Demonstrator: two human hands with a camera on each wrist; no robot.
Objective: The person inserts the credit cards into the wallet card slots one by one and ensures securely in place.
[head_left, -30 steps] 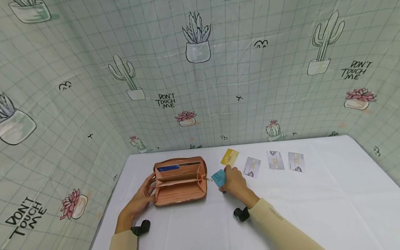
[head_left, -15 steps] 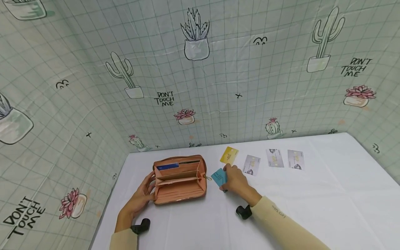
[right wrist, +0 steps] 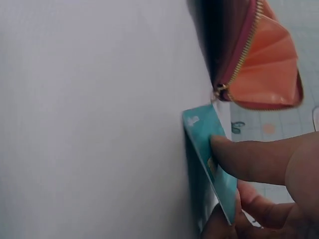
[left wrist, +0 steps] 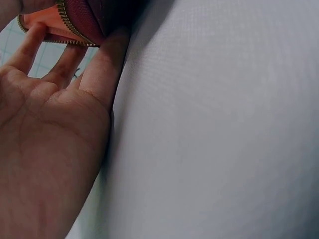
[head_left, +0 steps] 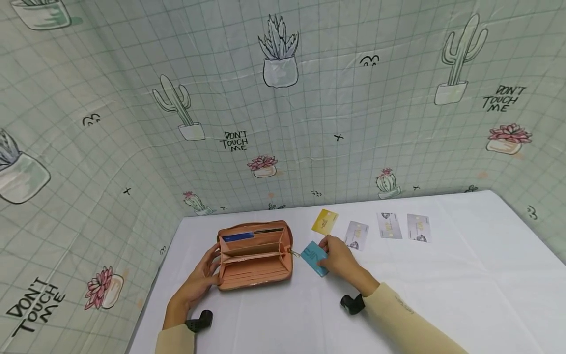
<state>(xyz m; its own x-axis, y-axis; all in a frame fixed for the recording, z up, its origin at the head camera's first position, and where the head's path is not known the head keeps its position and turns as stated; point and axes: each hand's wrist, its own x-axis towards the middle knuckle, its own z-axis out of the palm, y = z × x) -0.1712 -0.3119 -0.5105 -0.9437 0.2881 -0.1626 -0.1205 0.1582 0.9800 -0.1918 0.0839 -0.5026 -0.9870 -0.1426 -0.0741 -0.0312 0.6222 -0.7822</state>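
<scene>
An orange zip-around wallet (head_left: 256,281) lies spread open on the table, with a blue card (head_left: 238,237) and a dark one (head_left: 268,230) in its back slots. My left hand (head_left: 197,284) grips its left end, thumb at the near corner and fingers along the side. In the left wrist view, the fingers (left wrist: 102,67) reach the zippered edge. Just right of the wallet, my right hand (head_left: 341,260) pinches a teal card (head_left: 313,256) between thumb and fingers. The right wrist view shows this card tilted, the thumb (right wrist: 244,157) on its face.
A yellow card (head_left: 325,221) lies beyond my right hand. Several silver cards, among them one nearest the hand (head_left: 357,235) and one farthest right (head_left: 418,228), lie on the white tablecloth (head_left: 464,285). A patterned cloth (head_left: 309,113) rises behind the table.
My right hand has shifted slightly right, its grip on the teal card now near the card's right end, so more of the card shows. The left hand and wallet stay put.
</scene>
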